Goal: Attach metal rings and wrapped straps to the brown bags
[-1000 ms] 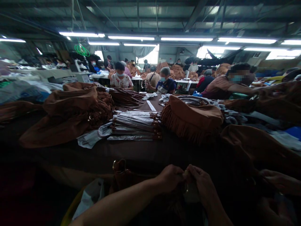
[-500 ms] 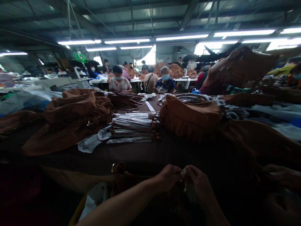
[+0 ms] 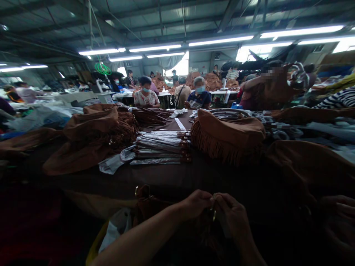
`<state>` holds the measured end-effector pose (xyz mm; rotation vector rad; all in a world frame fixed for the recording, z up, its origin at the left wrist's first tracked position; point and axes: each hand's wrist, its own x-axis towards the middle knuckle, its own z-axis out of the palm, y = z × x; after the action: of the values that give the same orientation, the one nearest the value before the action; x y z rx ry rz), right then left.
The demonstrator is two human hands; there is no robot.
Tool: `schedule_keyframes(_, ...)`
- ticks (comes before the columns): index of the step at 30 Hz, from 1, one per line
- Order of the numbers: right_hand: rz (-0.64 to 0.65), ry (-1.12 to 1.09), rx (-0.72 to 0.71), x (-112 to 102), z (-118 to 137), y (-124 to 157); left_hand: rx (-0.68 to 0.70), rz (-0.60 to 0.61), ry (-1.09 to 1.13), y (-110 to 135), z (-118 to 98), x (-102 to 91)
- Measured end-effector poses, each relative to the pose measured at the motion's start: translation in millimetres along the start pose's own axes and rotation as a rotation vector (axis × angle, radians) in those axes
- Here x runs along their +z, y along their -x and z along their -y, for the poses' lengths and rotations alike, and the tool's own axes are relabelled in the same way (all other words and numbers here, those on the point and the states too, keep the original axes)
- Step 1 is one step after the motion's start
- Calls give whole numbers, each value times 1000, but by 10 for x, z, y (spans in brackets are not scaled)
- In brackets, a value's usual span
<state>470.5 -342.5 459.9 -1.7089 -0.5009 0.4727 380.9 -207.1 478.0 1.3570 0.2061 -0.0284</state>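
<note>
At the near edge of the table, my left hand (image 3: 196,203) and my right hand (image 3: 230,211) meet fingertip to fingertip, both pinched closed. Whatever sits between the fingers is too small and dark to name. Just below the fingertips shows a gold metal ring (image 3: 214,215). A dark brown bag (image 3: 146,207) lies under my forearms, with another gold ring (image 3: 136,191) at its left end; most of it is lost in shadow or behind my arms.
Ahead lies a stack of plastic-wrapped straps (image 3: 158,147). Fringed brown bags flank it, one pile on the left (image 3: 91,125) and one bag on the right (image 3: 230,129). A white plastic bag (image 3: 118,225) is by my left forearm. Another person's hand (image 3: 340,207) is at right.
The view has swung slightly left, so things sit further right. My hands remain pinched together, shifted slightly. In the background, the brown piece a person lifts has turned and dropped lower.
</note>
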Motion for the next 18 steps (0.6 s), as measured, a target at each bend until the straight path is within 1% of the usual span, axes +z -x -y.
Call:
schedule_keyframes(3,8,131,-68,-38,84,40,-17,31,-24,56,-42,6)
schedule_keyframes(6,15,278,-208,-91,170,64,-4,64,-58,96,-28,-6)
schedule_keyframes(8,54,327,-271,-120,220,80,1,75,-92,110,9,-16)
schedule_keyframes(12,110,354,-272,-141,313,151,-18,38,-185,141,76,-14)
schedule_keyframes(18,58,399,-285,-100,415,323,-13,9,-231,239,133,38)
